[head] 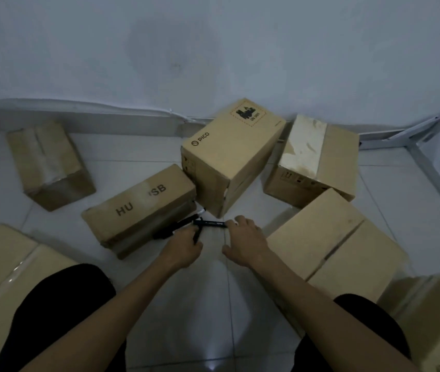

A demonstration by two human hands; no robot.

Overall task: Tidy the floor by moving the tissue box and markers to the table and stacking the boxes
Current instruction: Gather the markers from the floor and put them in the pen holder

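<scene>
Black markers lie on the white tiled floor between the boxes. My left hand grips markers beside the flat "HU SB" cardboard box. My right hand reaches with its fingers extended, fingertips touching the end of another black marker. Just behind the markers stands the tall PICO box. No tissue box is in view.
Several more cardboard boxes ring me: one at far left, one at right rear, one beside my right arm, large ones at lower left and lower right. A metal table frame stands at right. Wall behind.
</scene>
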